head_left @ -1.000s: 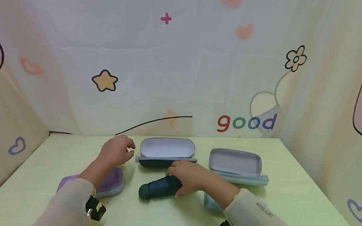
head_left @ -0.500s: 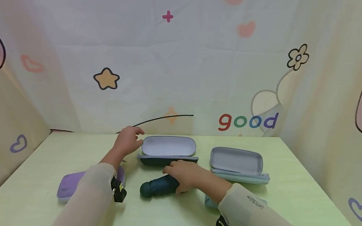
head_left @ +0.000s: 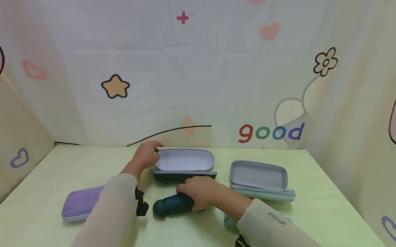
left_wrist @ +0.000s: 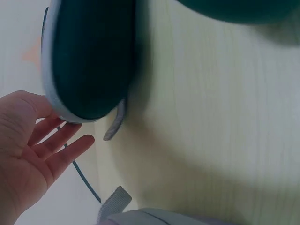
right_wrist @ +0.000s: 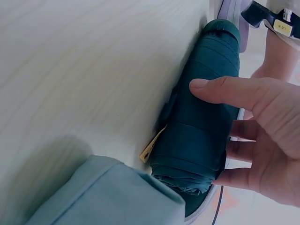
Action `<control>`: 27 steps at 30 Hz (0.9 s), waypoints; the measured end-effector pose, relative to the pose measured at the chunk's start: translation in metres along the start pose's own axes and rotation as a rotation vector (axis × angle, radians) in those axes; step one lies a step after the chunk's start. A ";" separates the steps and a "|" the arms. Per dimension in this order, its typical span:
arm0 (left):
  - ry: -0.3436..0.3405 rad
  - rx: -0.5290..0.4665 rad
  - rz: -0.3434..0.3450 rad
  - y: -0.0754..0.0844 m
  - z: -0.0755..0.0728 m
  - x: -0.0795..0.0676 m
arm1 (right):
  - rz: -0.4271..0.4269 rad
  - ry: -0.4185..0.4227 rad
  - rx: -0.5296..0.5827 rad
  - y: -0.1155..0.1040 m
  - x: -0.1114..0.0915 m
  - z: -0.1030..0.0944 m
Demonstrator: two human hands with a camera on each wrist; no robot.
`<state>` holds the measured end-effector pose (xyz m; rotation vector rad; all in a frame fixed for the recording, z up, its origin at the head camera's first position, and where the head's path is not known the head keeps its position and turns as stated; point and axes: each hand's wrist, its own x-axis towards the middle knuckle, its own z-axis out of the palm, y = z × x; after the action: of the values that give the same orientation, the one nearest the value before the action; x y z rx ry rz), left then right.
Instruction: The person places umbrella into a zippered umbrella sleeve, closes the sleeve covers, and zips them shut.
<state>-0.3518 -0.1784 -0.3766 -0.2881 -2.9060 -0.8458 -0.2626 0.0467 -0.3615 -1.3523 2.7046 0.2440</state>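
Observation:
A dark green folded umbrella (head_left: 174, 205) lies on the table, and my right hand (head_left: 203, 191) grips its right part, thumb on one side and fingers on the other in the right wrist view. Behind it stands an opened dark green case (head_left: 171, 176), its grey-lined lid (head_left: 185, 160) raised. My left hand (head_left: 147, 154) is at the left end of this case. In the left wrist view its fingers (left_wrist: 70, 154) are fairly straight, touching or just beside the case's pale rim; contact of each finger is partly hidden.
A closed purple case (head_left: 81, 203) lies at the left, partly under my left sleeve. To the right are an opened light blue case (head_left: 263, 193) and a light blue folded umbrella (right_wrist: 112, 192), mostly covered by my right arm in the head view. A printed curtain (head_left: 196, 67) hangs behind the table.
My left hand has moved right and away from above the purple case to the left end of the dark green case. My right hand has stayed on the umbrella, shifting only slightly.

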 end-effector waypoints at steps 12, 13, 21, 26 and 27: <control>0.030 0.066 0.042 0.007 -0.008 0.001 | -0.012 -0.028 0.023 -0.001 -0.006 -0.003; 0.030 0.066 0.047 0.008 -0.009 0.001 | -0.013 -0.025 0.019 0.000 -0.006 -0.003; 0.018 0.059 0.067 0.015 -0.017 -0.004 | -0.030 0.028 0.017 0.008 -0.012 -0.006; 0.036 0.057 0.091 0.016 -0.019 -0.006 | 0.002 0.038 0.036 0.016 -0.016 -0.015; 0.043 0.058 0.096 0.016 -0.019 -0.006 | 0.015 0.037 0.041 0.018 -0.017 -0.017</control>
<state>-0.3418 -0.1767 -0.3534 -0.3963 -2.8453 -0.7429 -0.2670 0.0669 -0.3400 -1.3392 2.7348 0.1650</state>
